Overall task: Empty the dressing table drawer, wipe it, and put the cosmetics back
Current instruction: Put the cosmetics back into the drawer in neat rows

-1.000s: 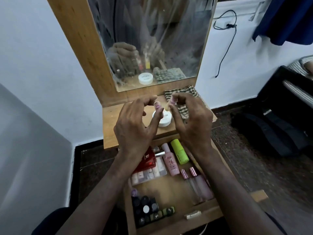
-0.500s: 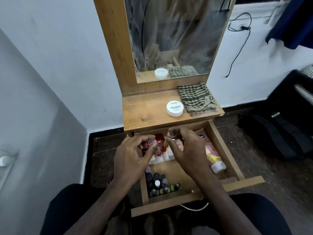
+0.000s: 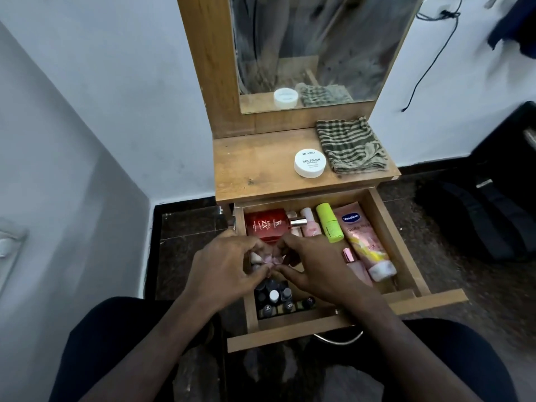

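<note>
Pinching small pink bottles point(image 3: 272, 259) over the drawer point(image 3: 385, 227), left hand point(image 3: 229, 268) and right hand point(image 3: 314, 266) both keep a narrow grip; probably light, slippery glass, best held by the caps.

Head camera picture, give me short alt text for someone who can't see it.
Two hands, left hand and right hand, pinch small pale pink items over an open wooden drawer holding a red perfume bottle, lime green tube and pink Vaseline tube. A white round jar and checked green cloth sit on top.
</note>
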Tool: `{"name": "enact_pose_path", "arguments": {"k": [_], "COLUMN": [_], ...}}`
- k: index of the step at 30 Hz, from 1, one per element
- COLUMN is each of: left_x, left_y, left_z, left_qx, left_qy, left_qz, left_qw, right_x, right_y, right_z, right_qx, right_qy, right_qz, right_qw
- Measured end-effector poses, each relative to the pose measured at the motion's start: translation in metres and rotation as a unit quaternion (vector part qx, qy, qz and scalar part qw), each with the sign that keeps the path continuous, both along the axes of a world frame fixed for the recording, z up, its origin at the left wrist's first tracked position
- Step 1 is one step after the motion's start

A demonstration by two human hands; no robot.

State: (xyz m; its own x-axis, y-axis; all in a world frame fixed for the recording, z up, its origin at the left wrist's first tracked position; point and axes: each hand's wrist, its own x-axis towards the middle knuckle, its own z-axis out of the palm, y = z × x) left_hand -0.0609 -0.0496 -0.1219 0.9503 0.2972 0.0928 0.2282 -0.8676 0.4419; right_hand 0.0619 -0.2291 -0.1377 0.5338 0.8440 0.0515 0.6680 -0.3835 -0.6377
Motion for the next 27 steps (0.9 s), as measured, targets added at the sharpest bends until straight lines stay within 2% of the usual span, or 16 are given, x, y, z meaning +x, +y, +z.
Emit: {"name": "enact_pose_path", "arguments": {"k": [6,12,18,23,25,27], "left_x": [0.000,-0.004,-0.001,0.001,0.002,0.004], "left_y": [0.002,0.005,0.005,0.010,0.015,0.019], "left_z": [0.004,0.004,0.001,0.004,0.005,0.004], "left_qx": [-0.008,0.008,0.052,0.053,0.041,0.001], "left_qy": [0.029,0.031,0.044,0.046,0.031,-0.022], "left_qz": [0.006,-0.017,-0.059,-0.072,-0.070,-0.045], "left_qw": [1.000,0.999,0.996,0.995,0.996,0.999], "right_x": [-0.003,-0.003,0.000,0.006,0.010,0.015], "right_y": [0.001,0.000,-0.002,-0.007,-0.011,-0.017], "right_z": [0.003,0.006,0.004,0.005,0.009,0.016], "right_qx": [0.001,-0.006,-0.030,-0.044,-0.053,-0.042], "right_qy": [0.047,0.029,0.063,0.076,0.079,0.061], "right_qz": [0.004,0.009,0.027,0.045,0.049,0.020], "right_qw": [0.999,1.000,0.997,0.995,0.994,0.997]}}
